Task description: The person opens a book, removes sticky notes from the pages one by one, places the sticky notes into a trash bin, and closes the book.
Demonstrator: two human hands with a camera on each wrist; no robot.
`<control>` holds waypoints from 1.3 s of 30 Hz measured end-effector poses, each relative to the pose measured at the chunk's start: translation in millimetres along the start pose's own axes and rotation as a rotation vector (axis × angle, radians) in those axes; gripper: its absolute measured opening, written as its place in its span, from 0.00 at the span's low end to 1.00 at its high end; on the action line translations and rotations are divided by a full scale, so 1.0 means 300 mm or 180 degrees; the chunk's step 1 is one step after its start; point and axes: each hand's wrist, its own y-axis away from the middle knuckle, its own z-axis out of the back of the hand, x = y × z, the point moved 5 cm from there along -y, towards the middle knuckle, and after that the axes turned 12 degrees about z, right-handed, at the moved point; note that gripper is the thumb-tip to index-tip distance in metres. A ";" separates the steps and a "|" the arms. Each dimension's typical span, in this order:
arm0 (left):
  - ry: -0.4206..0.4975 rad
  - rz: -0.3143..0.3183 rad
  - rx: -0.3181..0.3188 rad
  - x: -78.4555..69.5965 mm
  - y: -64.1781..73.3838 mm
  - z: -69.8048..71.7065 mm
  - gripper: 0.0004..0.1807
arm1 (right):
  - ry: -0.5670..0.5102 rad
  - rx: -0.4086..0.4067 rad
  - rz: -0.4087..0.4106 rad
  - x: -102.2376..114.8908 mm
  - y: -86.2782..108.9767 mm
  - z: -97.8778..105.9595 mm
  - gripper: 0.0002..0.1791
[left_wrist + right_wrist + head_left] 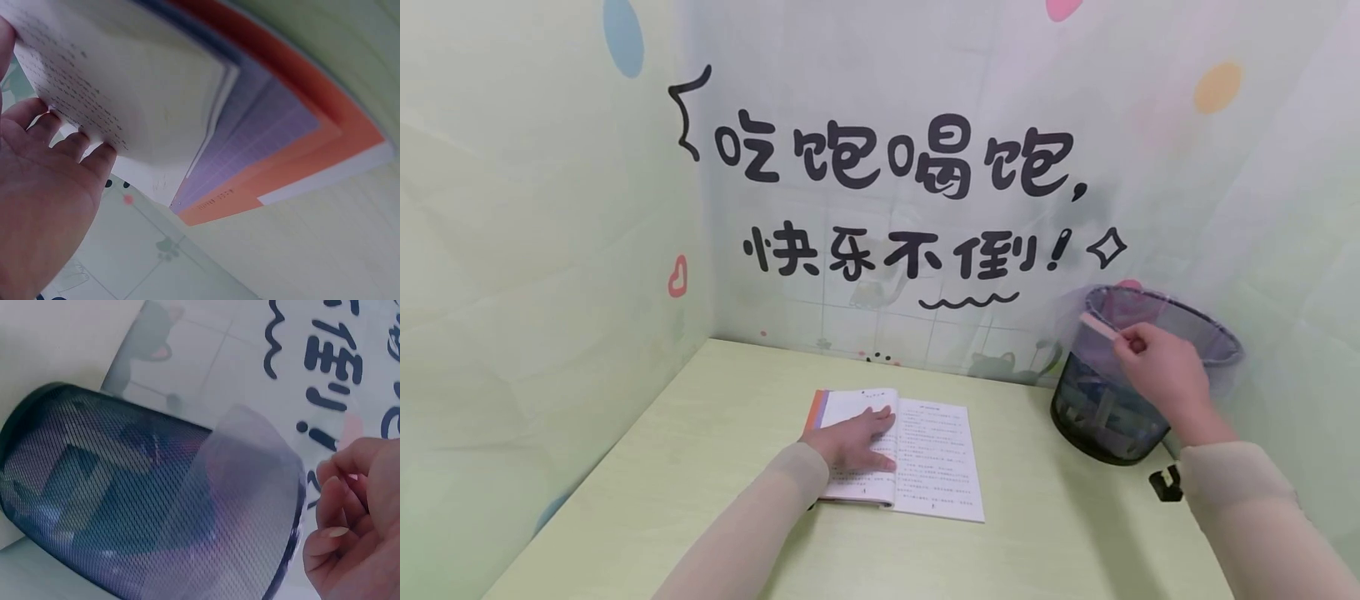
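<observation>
An open book (936,458) lies on the table, its right page full of printed text. My left hand (857,442) rests on the left page with fingers spread toward the middle fold; the left wrist view shows the fingertips on the printed page (156,94). Orange and purple cover flaps (250,144) stick out past the pages. Over at the right, my right hand (1165,371) pinches a pale pink strip (1099,326) between thumb and fingers. It is held above the near rim of a black mesh wastebasket (1108,408) lined with a clear plastic bag (250,487).
The wastebasket stands at the table's back right, with some contents showing dimly through its mesh. A small black object (1167,483) lies by the table's right edge. A printed wall sheet (880,325) rises behind the table (700,467), with side walls left and right.
</observation>
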 end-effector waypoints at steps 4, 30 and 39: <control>-0.0026 -0.0033 0.0004 -0.002 -0.004 -0.003 0.53 | 0.0052 -0.0196 -0.0171 -0.057 0.001 0.048 0.21; 0.0017 -0.0187 0.0031 0.022 -0.003 0.012 0.52 | -0.0272 -0.0042 -0.0182 0.031 0.148 -0.188 0.20; 0.0300 -0.0462 -0.0194 0.123 0.040 0.064 0.48 | -0.0499 0.0368 -0.0222 0.072 0.223 -0.369 0.19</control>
